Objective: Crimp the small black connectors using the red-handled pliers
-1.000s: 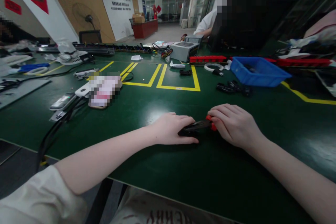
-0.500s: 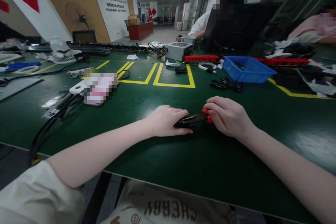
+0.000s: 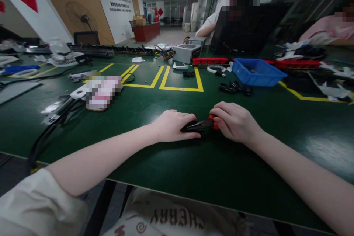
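Observation:
My right hand (image 3: pixel 235 122) is closed round the red handles of a pair of pliers (image 3: pixel 201 125), whose long dark jaws point left. Between thumb and fingers, my left hand (image 3: pixel 177 126) grips a small black part (image 3: pixel 188 127); its exact kind cannot be made out. The plier jaws lie against this black part, and my left fingers hide much of it. Both hands are low over the green table (image 3: pixel 166 166), near its front edge.
Beyond my right hand lie several black pieces (image 3: pixel 235 87) and a blue bin (image 3: pixel 257 72). A grey power supply box (image 3: pixel 187 53) stands farther back. To the left are a phone (image 3: pixel 102 94) and dark cables (image 3: pixel 52 127). Two people sit across the table.
The whole view has shifted slightly. My right hand and the pliers are a little closer to my left hand, which keeps its grip on the black part.

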Demonstrator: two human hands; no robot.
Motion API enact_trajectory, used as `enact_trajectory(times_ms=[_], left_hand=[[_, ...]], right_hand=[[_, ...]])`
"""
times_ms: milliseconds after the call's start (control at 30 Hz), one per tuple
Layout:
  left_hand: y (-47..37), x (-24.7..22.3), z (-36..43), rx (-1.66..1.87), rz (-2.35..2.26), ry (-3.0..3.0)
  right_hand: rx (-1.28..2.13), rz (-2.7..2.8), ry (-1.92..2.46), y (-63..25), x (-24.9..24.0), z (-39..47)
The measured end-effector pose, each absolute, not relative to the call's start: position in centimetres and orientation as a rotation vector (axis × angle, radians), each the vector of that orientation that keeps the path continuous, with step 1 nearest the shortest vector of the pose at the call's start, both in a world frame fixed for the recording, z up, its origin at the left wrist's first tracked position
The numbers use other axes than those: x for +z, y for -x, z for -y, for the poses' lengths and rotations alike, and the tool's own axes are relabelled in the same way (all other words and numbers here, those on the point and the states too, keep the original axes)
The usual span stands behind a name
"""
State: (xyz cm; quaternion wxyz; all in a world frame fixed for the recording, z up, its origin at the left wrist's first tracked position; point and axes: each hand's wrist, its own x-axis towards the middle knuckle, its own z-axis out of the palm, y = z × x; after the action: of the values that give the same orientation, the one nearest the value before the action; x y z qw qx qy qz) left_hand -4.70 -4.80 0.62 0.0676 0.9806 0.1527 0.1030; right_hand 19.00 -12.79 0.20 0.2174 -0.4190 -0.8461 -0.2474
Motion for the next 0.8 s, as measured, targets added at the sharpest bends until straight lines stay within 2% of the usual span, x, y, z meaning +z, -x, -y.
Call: enact_trajectory(times_ms=[800], left_hand=[[4.95, 0.54, 3.92, 0.359, -0.382, -2.910]], right_hand=[[-0.535, 2.377, 1.242, -18.92, -0.02, 12.56]])
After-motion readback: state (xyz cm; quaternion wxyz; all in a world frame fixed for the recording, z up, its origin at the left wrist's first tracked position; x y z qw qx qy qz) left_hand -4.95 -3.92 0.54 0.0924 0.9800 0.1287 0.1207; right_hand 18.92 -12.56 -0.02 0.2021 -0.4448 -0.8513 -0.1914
